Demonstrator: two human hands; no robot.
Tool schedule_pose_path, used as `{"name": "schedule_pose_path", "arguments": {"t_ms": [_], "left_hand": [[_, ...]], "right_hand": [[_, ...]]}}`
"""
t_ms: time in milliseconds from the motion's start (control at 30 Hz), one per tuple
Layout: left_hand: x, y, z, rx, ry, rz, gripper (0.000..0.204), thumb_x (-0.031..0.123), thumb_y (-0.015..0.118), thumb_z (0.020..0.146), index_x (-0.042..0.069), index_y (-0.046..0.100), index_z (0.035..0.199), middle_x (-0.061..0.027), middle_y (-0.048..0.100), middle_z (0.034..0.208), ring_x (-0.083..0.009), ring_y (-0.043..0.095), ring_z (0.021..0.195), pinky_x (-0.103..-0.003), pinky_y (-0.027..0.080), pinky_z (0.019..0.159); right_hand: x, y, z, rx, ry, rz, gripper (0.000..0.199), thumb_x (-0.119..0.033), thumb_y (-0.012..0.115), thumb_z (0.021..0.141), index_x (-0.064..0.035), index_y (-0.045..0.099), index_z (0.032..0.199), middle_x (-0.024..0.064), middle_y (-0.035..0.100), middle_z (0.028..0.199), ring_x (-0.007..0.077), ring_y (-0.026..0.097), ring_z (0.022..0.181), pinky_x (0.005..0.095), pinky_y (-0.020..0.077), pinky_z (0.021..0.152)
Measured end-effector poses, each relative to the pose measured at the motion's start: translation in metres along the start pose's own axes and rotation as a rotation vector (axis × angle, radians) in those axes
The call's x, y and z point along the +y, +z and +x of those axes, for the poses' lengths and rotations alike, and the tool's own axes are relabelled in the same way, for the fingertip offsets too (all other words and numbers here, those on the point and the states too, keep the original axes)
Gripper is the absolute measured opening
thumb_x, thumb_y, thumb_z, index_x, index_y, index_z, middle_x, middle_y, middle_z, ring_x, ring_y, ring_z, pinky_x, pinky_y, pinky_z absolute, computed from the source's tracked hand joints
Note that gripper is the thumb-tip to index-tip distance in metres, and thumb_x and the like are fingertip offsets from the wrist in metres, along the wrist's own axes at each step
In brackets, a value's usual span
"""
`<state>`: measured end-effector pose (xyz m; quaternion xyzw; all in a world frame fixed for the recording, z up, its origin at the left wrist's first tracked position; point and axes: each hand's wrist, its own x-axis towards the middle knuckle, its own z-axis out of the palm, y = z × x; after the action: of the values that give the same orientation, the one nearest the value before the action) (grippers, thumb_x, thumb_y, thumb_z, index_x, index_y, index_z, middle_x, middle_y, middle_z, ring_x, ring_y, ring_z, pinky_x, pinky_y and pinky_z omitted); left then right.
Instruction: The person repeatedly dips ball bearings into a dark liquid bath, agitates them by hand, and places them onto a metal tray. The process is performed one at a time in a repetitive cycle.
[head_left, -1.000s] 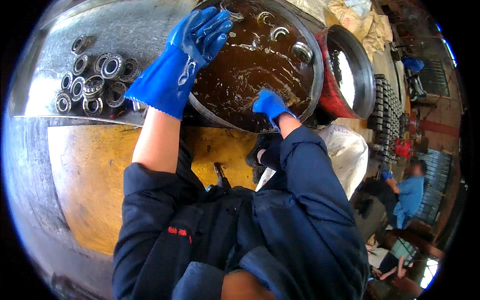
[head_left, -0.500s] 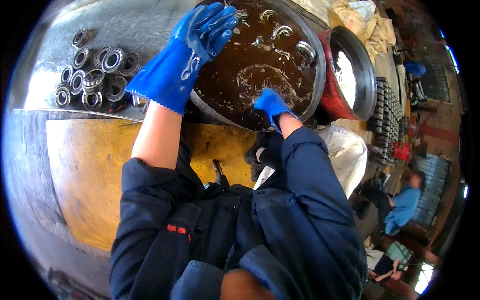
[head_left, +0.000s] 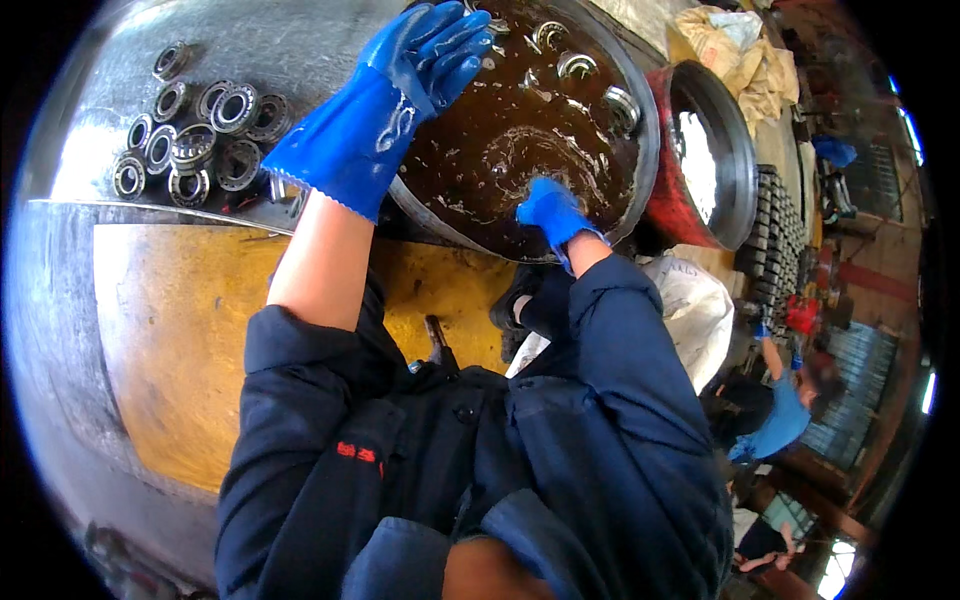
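My left hand (head_left: pixel 425 62), in a long blue rubber glove, is held over the left side of a round drum (head_left: pixel 650 150) of brown liquid (head_left: pixel 455 170). Its fingers stretch out, wet and slightly curved, with nothing seen in them. My right hand (head_left: pixel 553 212), in a matching glove, dips into the liquid by the near rim. The liquid hides its fingertips and anything they may hold. Shiny bearing rings (head_left: pixel 577 66) stick out of the surface at the far side, and another bearing (head_left: pixel 622 106) leans against the right wall.
Several roller bearings (head_left: pixel 234 108) are heaped on the metal table (head_left: pixel 310 45) at the left. A red drum (head_left: pixel 672 150) stands right of the liquid, a white sack (head_left: pixel 690 305) before it. Stacked dark parts (head_left: pixel 770 225) line the right; a person in blue (head_left: pixel 778 420) works beyond.
Around my right hand the liquid still swirls, and that hand has shifted slightly. My left hand keeps its pose. At the right, the person in blue now reaches toward the stacked parts.
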<state>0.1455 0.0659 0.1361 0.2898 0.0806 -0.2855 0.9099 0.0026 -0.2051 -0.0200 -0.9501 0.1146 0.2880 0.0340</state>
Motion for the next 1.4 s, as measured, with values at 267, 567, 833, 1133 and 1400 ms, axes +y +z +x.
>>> {"name": "schedule_pose_path", "arguments": {"t_ms": [267, 567, 833, 1133, 1400], "left_hand": [[-0.004, -0.006, 0.008, -0.072, -0.034, -0.033, 0.046, 0.036, 0.035, 0.110, 0.012, 0.053, 0.145, -0.0114, 0.061, 0.143, -0.0295, 0.063, 0.125, -0.036, 0.061, 0.086], [-0.005, 0.003, 0.004, -0.022, -0.012, -0.012, 0.046, 0.036, 0.036, 0.110, 0.011, 0.056, 0.143, -0.0123, 0.062, 0.141, -0.0294, 0.064, 0.124, -0.036, 0.062, 0.087], [-0.006, -0.007, 0.008, -0.073, 0.002, -0.017, 0.046, 0.037, 0.037, 0.110, 0.011, 0.056, 0.143, -0.0118, 0.063, 0.141, -0.0287, 0.065, 0.122, -0.035, 0.062, 0.087], [-0.004, -0.018, 0.011, -0.117, 0.015, -0.028, 0.046, 0.036, 0.037, 0.110, 0.012, 0.054, 0.145, -0.0124, 0.063, 0.139, -0.0284, 0.066, 0.120, -0.037, 0.063, 0.085], [-0.003, -0.015, 0.009, -0.068, 0.020, -0.049, 0.044, 0.034, 0.038, 0.109, 0.012, 0.057, 0.142, -0.0122, 0.064, 0.139, -0.0288, 0.068, 0.118, -0.036, 0.063, 0.083]], "right_hand": [[-0.037, -0.019, 0.000, -0.246, -0.234, -0.611, 0.032, -0.021, 0.069, 0.085, -0.0145, 0.077, 0.116, 0.0117, 0.072, 0.124, 0.0338, 0.071, 0.110, 0.0512, 0.0559, 0.088], [0.019, 0.008, 0.008, -0.103, 0.182, 0.190, 0.047, -0.035, 0.078, 0.076, -0.0053, 0.073, 0.111, 0.0203, 0.071, 0.118, 0.0399, 0.068, 0.110, 0.0475, 0.0558, 0.091], [-0.041, -0.021, -0.003, -0.288, -0.302, -0.687, 0.036, -0.024, 0.073, 0.083, -0.0158, 0.074, 0.118, 0.0110, 0.074, 0.118, 0.0349, 0.070, 0.109, 0.0538, 0.0558, 0.089], [-0.008, 0.002, -0.010, -0.103, 0.114, 0.395, 0.032, -0.019, 0.072, 0.079, -0.0101, 0.076, 0.109, 0.0204, 0.074, 0.112, 0.0371, 0.071, 0.105, 0.0499, 0.0566, 0.089], [-0.030, -0.019, -0.013, -0.215, -0.414, -0.718, 0.028, -0.020, 0.068, 0.086, -0.0137, 0.077, 0.111, 0.0121, 0.075, 0.115, 0.0346, 0.071, 0.108, 0.0506, 0.0574, 0.087]]}}
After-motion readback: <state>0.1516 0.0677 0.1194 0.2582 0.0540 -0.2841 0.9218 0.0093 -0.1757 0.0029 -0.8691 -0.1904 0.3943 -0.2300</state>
